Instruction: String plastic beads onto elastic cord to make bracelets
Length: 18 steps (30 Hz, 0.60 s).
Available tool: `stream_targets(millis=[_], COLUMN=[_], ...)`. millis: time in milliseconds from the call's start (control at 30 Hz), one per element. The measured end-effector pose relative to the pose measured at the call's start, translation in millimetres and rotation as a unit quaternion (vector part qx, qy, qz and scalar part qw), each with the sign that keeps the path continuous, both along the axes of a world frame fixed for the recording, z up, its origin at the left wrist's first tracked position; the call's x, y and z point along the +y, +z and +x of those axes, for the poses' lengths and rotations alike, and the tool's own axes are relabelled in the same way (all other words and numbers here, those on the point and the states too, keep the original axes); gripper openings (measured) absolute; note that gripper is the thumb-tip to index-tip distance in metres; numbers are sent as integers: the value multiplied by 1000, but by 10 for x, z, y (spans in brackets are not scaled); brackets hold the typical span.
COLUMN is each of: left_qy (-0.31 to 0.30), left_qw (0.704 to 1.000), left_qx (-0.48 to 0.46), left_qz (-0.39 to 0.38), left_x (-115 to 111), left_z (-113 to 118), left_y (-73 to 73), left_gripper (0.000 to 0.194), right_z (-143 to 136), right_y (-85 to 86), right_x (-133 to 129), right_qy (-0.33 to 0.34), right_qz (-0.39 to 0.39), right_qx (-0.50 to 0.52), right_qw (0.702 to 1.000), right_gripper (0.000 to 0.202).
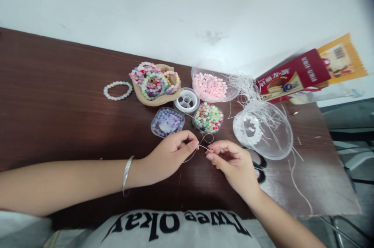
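A thin white cord [203,147] runs between my two hands above the table. My left hand [172,154] pinches one part of it between thumb and forefinger. With thumb and fingertips, my right hand [232,164] grips the other end, where a small reddish bit, perhaps a bead, shows at the tips. Just beyond the hands stand a box of purple beads [163,121] and a box of mixed coloured beads [209,117]. Behind them lies a white spool [186,100]. Black-handled scissors [259,176] lie partly hidden behind my right hand.
A tan bowl [152,101] holds several beaded bracelets; another bracelet [117,90] lies left of it. Pink beads [210,86] and white beads [248,129] fill clear tubs. Tangled cord [248,88] and a red snack box [288,78] are at the right, near the wall.
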<state>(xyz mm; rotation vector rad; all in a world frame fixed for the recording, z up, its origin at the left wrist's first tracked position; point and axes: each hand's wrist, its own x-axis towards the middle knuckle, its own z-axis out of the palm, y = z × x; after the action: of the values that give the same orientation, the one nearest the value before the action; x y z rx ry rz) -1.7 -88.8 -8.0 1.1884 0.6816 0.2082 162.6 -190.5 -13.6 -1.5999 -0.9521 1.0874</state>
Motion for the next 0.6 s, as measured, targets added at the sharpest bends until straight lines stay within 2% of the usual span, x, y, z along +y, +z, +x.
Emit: stream_targets(millis=[600], left_qy=[-12], left_qw=[1000], left_qx=[4], left_qz=[4], left_x=[3], left_z=[2], left_y=[-37], left_gripper=[24], right_z=[3], right_y=[-2], right_x=[-10], right_qy=[21], right_qz=[12], right_qx=[-12], right_qw=[1000], right_gripper=[10])
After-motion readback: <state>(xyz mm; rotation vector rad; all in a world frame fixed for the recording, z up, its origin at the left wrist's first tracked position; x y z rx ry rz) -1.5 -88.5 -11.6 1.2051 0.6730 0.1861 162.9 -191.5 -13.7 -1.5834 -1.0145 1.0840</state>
